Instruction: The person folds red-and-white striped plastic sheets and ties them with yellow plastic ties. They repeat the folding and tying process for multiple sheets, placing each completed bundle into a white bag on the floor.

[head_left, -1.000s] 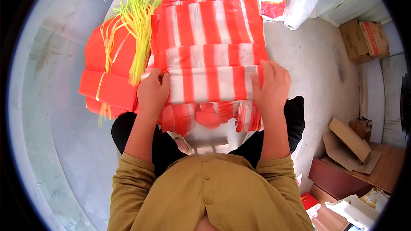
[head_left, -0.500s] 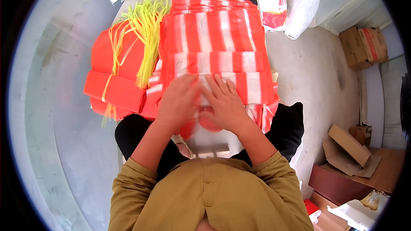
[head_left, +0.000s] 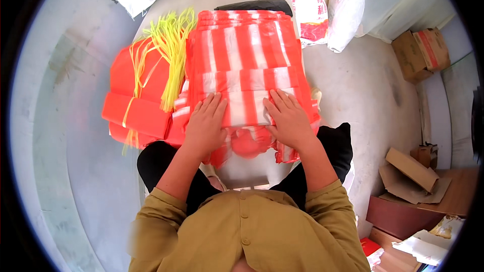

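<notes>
A stack of red-and-white striped plastic bags lies in front of me, its near part folded into flat layers. My left hand rests palm down on the left side of the nearest fold, fingers stretched out. On the right side of that same fold lies my right hand, also flat with fingers spread. Between my hands, the loose lower ends of the bags hang over the near edge. To the left is a folded bundle of plain red bags tied with a yellow strip. A bunch of yellow strips lies across the red bags.
A black folded bag pokes out behind the striped stack. White printed sacks stand along the far side. Cardboard boxes sit on the floor at the right, and opened cardboard lies on a brown box at the lower right.
My hands, close together in the middle half a second ago, have moved apart to the two sides of the fold. The fold now lies more in view between them.
</notes>
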{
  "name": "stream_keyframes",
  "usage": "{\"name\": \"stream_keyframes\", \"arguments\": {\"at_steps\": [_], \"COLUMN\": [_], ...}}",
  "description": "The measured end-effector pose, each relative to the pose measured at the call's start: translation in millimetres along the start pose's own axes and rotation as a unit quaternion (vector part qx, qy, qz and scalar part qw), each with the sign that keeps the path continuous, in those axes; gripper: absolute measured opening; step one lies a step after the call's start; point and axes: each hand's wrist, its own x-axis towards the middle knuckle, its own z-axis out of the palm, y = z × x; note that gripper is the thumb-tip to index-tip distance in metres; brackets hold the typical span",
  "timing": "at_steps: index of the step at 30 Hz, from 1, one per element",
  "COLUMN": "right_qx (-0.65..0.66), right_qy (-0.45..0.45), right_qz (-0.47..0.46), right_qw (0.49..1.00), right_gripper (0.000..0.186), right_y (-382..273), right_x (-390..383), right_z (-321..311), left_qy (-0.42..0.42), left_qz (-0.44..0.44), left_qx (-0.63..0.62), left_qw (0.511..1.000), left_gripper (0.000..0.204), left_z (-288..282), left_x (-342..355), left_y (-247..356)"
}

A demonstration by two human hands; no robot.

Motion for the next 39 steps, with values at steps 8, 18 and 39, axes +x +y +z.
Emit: {"name": "stream_keyframes", "arguments": {"at_steps": [8,18,39], "right_qx": [-0.060,0.057,0.013], "right_qy": [0.058,0.062,0.081], "right_qz": [-0.022,0.097,-0.028], "right_qw": [0.996,0.992,0.996], "right_gripper": [0.057,0.020,0.058], "right_y": [25,28,-26], "right_x": [-2,3,54], "right_z": [9,-62,30], "left_qy": [-0.032,-0.004,0.061], "left_qz": [0.011,-0.115,0.051], "left_qx": [0.028,-0.243,0.068], "left_qw": [0.999,0.963,0.995], "left_gripper": [0.063,0.027,0.059], "left_z": [-5,-61,15], "left_x": [1,-1,34], "left_y": [-7,-27,-13]}}
